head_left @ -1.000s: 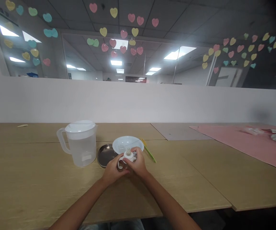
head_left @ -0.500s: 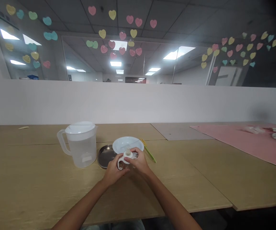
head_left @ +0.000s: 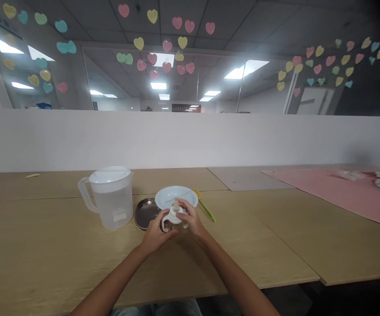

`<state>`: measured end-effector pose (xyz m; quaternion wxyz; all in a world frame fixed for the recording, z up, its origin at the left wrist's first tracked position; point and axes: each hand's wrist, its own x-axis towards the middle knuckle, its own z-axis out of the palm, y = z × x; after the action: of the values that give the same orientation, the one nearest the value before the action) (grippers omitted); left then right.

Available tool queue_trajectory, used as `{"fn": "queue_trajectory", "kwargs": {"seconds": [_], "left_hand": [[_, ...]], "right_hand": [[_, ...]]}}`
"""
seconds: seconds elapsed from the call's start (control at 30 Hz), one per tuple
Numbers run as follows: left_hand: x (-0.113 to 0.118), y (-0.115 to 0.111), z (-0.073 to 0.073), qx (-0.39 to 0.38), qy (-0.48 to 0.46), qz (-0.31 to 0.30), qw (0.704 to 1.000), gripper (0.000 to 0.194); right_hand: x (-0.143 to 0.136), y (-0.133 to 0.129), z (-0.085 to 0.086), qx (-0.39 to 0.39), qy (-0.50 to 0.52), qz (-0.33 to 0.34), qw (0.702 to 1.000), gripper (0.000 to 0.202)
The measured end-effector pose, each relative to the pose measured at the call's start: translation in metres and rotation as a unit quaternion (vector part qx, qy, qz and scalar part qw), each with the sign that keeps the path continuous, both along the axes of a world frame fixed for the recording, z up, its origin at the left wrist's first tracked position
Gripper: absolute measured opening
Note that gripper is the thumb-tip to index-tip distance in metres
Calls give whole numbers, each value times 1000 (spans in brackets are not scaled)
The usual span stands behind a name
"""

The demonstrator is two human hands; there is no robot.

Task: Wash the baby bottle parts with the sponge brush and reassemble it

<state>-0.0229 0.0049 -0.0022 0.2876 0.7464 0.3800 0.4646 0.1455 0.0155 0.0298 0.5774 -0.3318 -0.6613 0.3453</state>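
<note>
A baby bottle (head_left: pixel 174 216) with a white collar, a pale nipple on top and two white side handles stands upright between my hands, close to the tabletop. My left hand (head_left: pixel 157 230) is closed around its left side, thumb low on the body by the handle. My right hand (head_left: pixel 190 217) grips the collar from the right, its fingers reaching behind the nipple. The lower body of the bottle is partly hidden by my hands. Just behind it sits a white bowl (head_left: pixel 166 193) with a thin clear stick in it. A round metal dish (head_left: pixel 145 215) lies to the left.
A clear lidded pitcher (head_left: pixel 114 206) stands left of the dish. Right of the bowl lies a green and yellow brush-like tool (head_left: pixel 206 209). A pink cloth (head_left: pixel 328 188) covers the far right of the wooden table (head_left: pixel 61 254). A white wall (head_left: pixel 190 140) rises behind.
My right hand has shifted its fingers around the collar, and the right handle shows more now. The bottle looks slightly more upright. The view has tilted a little.
</note>
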Motion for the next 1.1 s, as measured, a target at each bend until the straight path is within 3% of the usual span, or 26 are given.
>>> {"fn": "queue_trajectory", "kwargs": {"seconds": [0.1,0.2,0.3,0.37,0.47,0.53,0.6,0.87,0.97,1.1], "left_hand": [[0,-1,0,5,9,12,1000,69],[0,-1,-1,13,26,20,999,70],[0,-2,0,10,30,18,999,69],[0,-2,1,4,29,14,999,70],[1,-3,2,-7,21,8,1000,71],[1,-4,3,-12,16,6,1000,72],[1,-4,3,-14,14,10,1000,71],[1,-3,2,5,26,11,1000,70],[2,-4,3,0,34,12,999,71],[2,-5,4,-2,31,21,999,71]], "right_hand": [[6,10,-5,38,24,-111,993,42],[18,21,-7,38,59,-254,965,34],[24,23,-6,28,91,-311,946,28],[23,18,-3,60,70,-307,947,29],[15,3,0,189,-69,-250,947,37],[10,-5,0,271,-175,-208,924,47],[8,-8,0,305,-218,-199,905,52],[23,2,-5,264,-133,-277,914,39],[18,-3,-3,272,-159,-220,923,36],[7,-11,2,262,-228,-164,923,54]]}}
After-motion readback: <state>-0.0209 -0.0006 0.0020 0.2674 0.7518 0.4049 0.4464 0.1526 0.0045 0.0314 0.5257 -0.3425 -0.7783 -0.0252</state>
